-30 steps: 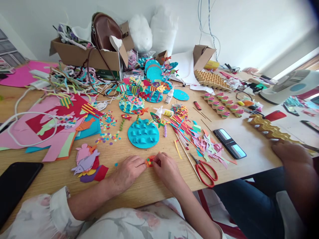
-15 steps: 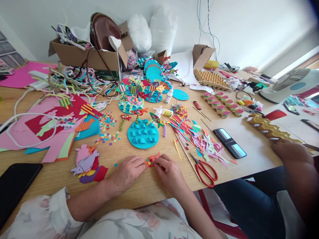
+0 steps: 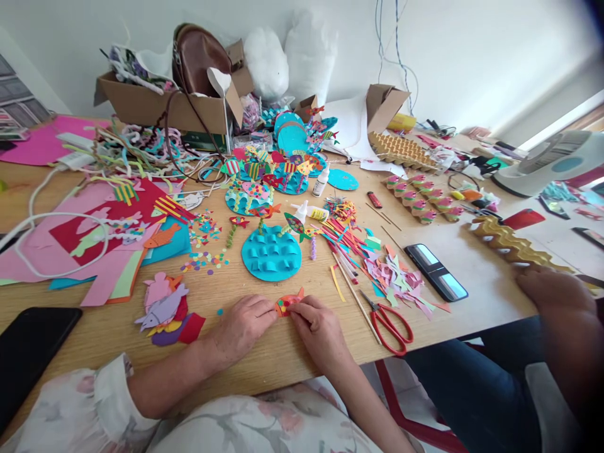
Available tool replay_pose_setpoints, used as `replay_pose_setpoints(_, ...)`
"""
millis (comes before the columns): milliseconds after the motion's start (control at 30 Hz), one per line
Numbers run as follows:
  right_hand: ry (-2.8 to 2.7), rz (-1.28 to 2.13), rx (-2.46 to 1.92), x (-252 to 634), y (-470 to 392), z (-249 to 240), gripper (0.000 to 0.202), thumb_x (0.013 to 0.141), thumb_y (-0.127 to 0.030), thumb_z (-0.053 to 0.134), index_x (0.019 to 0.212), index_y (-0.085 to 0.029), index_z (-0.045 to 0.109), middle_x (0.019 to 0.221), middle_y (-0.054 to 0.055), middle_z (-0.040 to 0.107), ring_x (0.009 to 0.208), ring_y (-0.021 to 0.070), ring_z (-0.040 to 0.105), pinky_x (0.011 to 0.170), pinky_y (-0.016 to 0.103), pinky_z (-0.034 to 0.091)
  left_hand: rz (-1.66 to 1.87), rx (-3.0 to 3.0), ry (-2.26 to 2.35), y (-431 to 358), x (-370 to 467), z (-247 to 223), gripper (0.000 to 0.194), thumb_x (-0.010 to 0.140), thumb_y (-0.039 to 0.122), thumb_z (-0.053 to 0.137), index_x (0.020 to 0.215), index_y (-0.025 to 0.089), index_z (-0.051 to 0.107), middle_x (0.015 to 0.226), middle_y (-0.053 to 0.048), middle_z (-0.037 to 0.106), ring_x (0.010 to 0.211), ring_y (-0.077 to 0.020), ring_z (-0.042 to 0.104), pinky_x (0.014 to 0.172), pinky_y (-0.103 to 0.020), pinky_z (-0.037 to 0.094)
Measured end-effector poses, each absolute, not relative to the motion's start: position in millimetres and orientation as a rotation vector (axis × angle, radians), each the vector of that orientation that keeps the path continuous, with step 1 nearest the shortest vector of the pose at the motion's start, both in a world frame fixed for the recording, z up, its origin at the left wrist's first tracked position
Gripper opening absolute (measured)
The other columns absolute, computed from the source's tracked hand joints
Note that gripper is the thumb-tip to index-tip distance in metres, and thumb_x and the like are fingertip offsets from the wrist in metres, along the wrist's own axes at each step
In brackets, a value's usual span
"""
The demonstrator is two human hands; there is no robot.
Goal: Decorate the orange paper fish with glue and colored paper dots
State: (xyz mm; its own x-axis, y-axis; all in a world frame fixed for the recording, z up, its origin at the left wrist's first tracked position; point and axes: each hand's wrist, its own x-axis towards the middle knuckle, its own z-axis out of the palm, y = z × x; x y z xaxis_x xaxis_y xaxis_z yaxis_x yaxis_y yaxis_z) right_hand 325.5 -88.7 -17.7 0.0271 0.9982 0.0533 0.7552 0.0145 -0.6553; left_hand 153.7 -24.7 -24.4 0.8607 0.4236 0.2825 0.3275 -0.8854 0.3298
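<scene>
A small orange paper fish [image 3: 284, 303] with coloured dots lies on the table near the front edge. My left hand [image 3: 245, 324] rests at its left end, with fingers together and the tips holding it. From the right, my right hand [image 3: 319, 330] has thumb and fingers pinched down on its body; whether a loose dot is under them is hidden. Beyond my hands is a blue card disc [image 3: 271, 255] with curled paper strips. To the left lies a pile of cut paper fish [image 3: 163, 308], and a single blue dot sits by my left hand.
Red-handled scissors [image 3: 389, 327] and a thin stick lie at right, near paper scraps [image 3: 391, 277] and a phone-like case [image 3: 435, 272]. Glue bottles [image 3: 319, 182] stand behind the disc. A black phone [image 3: 33, 358] is at far left. Another person's hand [image 3: 554, 289] rests at far right.
My right fingers have shifted slightly left over the fish. My left hand stays at the fish's left end, and the view has tilted a little.
</scene>
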Motion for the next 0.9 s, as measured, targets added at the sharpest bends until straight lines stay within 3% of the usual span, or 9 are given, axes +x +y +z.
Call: replay_pose_setpoints(900,-1.633,0.613,-1.707,329.2,-87.4,-20.7,0.022,0.079,-0.009,0.052,0.082,-0.02,0.07,0.072,0.003,0.061,0.067,0.0132,0.058,0.061,0.021,0.043,0.542,2.775,0.541,-24.1,152.8,-26.1,0.027,0.092,0.018,0.033,0.093,0.013,0.059,0.091,-0.005,0.061,0.085,-0.0167,0.051,0.077,-0.03,0.046)
